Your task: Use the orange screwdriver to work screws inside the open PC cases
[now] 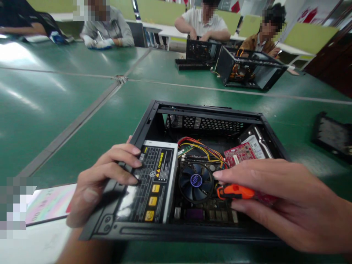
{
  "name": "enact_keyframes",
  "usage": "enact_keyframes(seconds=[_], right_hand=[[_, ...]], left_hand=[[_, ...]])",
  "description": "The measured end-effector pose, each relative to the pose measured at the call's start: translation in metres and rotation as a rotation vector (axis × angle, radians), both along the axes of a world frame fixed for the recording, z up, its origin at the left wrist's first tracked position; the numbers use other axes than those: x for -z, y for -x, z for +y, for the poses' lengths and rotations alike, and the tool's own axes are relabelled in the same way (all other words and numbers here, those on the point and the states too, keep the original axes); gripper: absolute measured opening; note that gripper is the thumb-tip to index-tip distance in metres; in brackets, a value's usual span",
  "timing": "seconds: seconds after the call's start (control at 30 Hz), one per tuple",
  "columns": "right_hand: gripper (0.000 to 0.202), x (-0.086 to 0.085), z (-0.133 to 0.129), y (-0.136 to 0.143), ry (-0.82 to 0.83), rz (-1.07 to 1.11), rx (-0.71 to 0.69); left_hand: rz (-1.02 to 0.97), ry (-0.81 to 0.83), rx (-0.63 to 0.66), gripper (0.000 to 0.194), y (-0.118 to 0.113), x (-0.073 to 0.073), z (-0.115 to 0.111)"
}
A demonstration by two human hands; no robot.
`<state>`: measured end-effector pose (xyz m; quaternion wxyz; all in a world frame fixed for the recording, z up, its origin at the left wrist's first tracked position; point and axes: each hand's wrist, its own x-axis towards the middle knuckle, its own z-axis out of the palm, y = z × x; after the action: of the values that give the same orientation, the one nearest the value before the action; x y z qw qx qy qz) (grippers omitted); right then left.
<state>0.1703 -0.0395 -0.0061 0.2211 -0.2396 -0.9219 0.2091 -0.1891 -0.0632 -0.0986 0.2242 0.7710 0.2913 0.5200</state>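
Observation:
An open black computer case (192, 230) lies on its side in front of me. My left hand (110, 176) wraps over its left edge, fingertips pressed on the labelled top of the power supply (154, 183). My right hand (277, 198) grips an orange-and-black screwdriver (236, 191) by its handle over the right part of the case; its shaft is hidden. Just left of those fingertips sits the round CPU fan (196, 181). A red circuit card (239, 154), partly covered by my right hand, and coloured power cables (203, 146) lie behind.
Across the green table (82, 121), two other opened cases (203, 51) (250, 69) stand before co-workers. A black panel-like part (332, 135) rests at the right edge. A shiny booklet (49, 205) and white paper lie at lower left. Several people sit opposite.

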Motion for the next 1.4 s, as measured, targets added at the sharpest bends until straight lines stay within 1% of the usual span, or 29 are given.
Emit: enact_keyframes(seconds=[0.1,0.17,0.23,0.27,0.33,0.43,0.57,0.7,0.87,1.03,1.23,1.4], right_hand=[[0.049,-0.006,-0.003,-0.002,0.05,-0.096,0.058],[0.047,-0.012,-0.005,0.005,0.056,-0.091,0.13],[0.042,-0.017,-0.006,0.018,0.06,-0.054,0.164],[0.039,-0.018,-0.006,0.025,0.066,-0.045,0.151],[0.036,-0.019,-0.006,0.04,0.077,-0.057,0.081],[0.035,-0.015,-0.002,0.052,0.083,-0.069,0.03],[0.037,-0.011,0.0,0.049,0.078,-0.042,0.063],[0.039,-0.012,0.0,0.044,0.083,-0.002,0.123],[0.035,-0.012,-0.001,0.048,0.115,-0.006,0.017],[0.034,-0.008,-0.001,0.05,0.117,-0.005,-0.006],[0.033,-0.008,-0.002,0.051,0.098,-0.014,-0.028],[0.029,-0.004,-0.001,0.052,0.067,-0.003,-0.048]], left_hand=[[-0.004,0.014,-0.001,0.045,0.001,0.001,-0.001],[-0.027,0.034,-0.006,0.043,0.0,0.001,-0.002],[-0.037,0.035,-0.006,0.043,-0.002,0.002,-0.003],[-0.04,0.027,-0.003,0.042,-0.003,0.002,-0.003],[-0.041,-0.002,0.01,0.041,-0.005,0.002,-0.003],[-0.054,0.0,0.001,0.041,-0.008,0.0,-0.003],[-0.076,0.044,-0.035,0.044,-0.012,-0.003,-0.005],[-0.079,0.047,-0.037,0.044,-0.012,-0.004,-0.007],[-0.081,0.05,-0.026,0.043,-0.012,-0.002,-0.006],[-0.093,0.043,-0.015,0.044,-0.013,-0.003,-0.007],[-0.088,0.039,-0.002,0.044,-0.014,-0.004,-0.006],[-0.086,0.061,-0.032,0.044,-0.014,-0.004,-0.007]])
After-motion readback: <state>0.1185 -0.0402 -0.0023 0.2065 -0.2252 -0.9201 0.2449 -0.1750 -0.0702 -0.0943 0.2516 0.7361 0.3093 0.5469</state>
